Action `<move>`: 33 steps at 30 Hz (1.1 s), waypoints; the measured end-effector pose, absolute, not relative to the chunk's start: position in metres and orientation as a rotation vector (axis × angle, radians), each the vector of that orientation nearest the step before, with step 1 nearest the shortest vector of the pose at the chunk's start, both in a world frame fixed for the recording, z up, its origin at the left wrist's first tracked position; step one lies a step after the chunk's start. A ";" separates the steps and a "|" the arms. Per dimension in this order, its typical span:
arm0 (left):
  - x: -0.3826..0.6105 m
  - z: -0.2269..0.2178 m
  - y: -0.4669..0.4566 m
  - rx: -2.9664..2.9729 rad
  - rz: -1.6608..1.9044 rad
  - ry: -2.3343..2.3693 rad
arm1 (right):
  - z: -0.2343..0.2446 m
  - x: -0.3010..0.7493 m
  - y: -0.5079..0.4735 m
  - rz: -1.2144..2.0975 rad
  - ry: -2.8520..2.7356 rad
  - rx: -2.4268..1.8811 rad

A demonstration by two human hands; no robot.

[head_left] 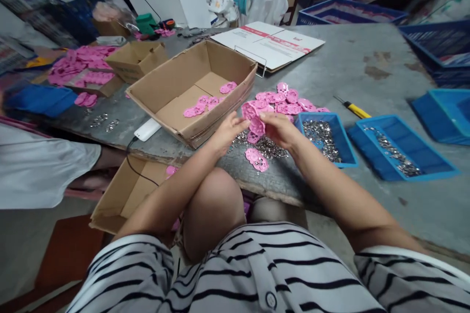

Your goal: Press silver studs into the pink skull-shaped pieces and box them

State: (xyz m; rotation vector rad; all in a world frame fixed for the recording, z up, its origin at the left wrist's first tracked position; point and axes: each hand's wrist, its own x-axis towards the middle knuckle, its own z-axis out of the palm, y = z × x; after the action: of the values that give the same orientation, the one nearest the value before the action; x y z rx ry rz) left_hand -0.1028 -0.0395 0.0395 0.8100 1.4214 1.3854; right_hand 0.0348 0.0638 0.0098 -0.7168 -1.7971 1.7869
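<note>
My left hand (228, 130) and my right hand (279, 129) meet over the table's near edge, both pinched on a pink plastic piece (256, 126) held between them. Just below lies another pink piece (256, 159) beside a loose heap of small metal parts (265, 146). A pile of pink pieces (284, 101) sits right behind my hands. To the left stands an open cardboard box (176, 89) with a few pink pieces inside. A blue tray (341, 137) of metal parts is at my right wrist.
More blue trays (422, 156) and a yellow utility knife (353, 108) lie to the right. A flat white carton (270, 44) is behind. Another person's sleeve (40, 168) is at the left, with more pink pieces (79, 66) and boxes. A cardboard box (125, 195) sits under the table edge.
</note>
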 end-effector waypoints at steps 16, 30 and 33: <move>-0.110 0.031 -0.040 0.494 1.481 1.398 | -0.026 0.126 0.027 1.354 -1.693 -1.216; -0.107 0.023 -0.044 0.707 1.245 1.332 | -0.017 0.100 -0.021 0.633 -2.768 -1.409; -0.107 0.023 -0.044 0.683 1.173 1.354 | -0.012 0.095 -0.027 0.556 -2.861 -1.465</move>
State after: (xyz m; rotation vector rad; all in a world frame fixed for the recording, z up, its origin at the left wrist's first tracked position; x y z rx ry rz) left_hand -0.1072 -0.0444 0.0229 0.6834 1.3543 1.1727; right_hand 0.0950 -0.0266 -0.0117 -1.4646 -2.8610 0.5555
